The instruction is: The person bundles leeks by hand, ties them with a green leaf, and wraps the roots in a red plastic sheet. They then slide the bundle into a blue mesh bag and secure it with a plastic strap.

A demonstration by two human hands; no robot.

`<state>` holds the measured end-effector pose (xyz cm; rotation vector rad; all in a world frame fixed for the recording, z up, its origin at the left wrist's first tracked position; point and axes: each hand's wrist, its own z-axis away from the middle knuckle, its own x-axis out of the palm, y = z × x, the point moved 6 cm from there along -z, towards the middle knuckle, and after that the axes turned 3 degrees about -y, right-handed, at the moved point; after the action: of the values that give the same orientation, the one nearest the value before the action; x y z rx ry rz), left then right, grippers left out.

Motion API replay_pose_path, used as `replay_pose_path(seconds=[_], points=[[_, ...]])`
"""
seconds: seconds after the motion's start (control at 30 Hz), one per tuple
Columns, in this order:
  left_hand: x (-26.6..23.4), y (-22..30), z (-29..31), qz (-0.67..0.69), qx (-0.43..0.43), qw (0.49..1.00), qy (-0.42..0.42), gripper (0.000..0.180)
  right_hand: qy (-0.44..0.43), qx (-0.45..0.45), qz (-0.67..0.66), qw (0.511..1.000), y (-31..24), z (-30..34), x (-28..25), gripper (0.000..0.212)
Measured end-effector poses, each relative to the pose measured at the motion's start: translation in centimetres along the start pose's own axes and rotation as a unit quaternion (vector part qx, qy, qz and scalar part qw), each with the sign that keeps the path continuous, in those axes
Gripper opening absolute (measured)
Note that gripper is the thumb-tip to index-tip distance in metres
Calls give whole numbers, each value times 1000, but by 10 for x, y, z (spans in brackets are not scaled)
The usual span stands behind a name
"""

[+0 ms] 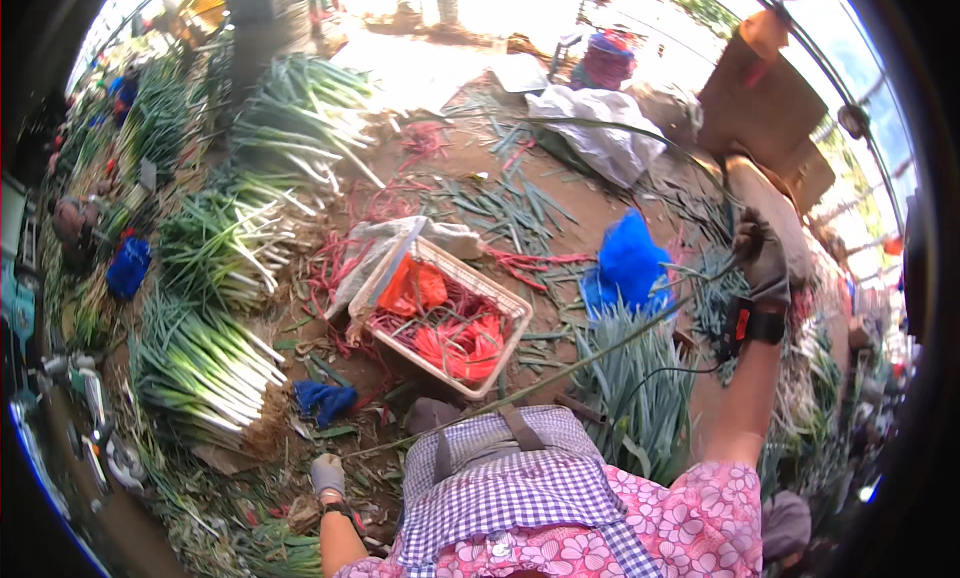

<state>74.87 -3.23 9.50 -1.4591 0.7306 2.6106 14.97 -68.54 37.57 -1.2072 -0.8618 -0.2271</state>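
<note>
My left hand [327, 473], in a pale glove, is closed low at the left, beside the end of a long thin green strip [580, 366]. The strip slants up across my checked apron toward my raised right hand [762, 250], dark-gloved and closed around it. A similar strand [640, 130] arcs away from the right hand toward the far middle. I cannot tell whether it is a leaf or a cord. In front of me stands a pale plastic crate [515, 323] holding red ties [465, 348] and an orange-red bag [412, 286].
Bundles of leeks [205, 363] lie along the left. Leek leaves [640, 388] stand near my right side, behind them a blue net bag [628, 263]. A blue cloth [323, 400] lies left of the crate. A white sack [600, 133] and cardboard [762, 108] are farther off.
</note>
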Motion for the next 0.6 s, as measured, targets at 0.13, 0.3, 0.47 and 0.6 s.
replay_pose_path(seconds=[0.13, 0.3, 0.47, 0.6], points=[[-8, 79, -60, 19, 85, 996, -21, 17, 217, -144, -92, 961, -64, 231, -141, 28], [16, 268, -104, 69, 205, 963, -162, 16, 295, -341, -153, 879, -41, 535, -127, 34], [69, 419, -145, 128, 312, 897, -286, 11, 465, -427, -23, 775, 66, 717, -13, 35], [121, 536, -63, 203, 398, 817, -364, 7, 611, -490, -105, 612, 158, 857, 64, 28]])
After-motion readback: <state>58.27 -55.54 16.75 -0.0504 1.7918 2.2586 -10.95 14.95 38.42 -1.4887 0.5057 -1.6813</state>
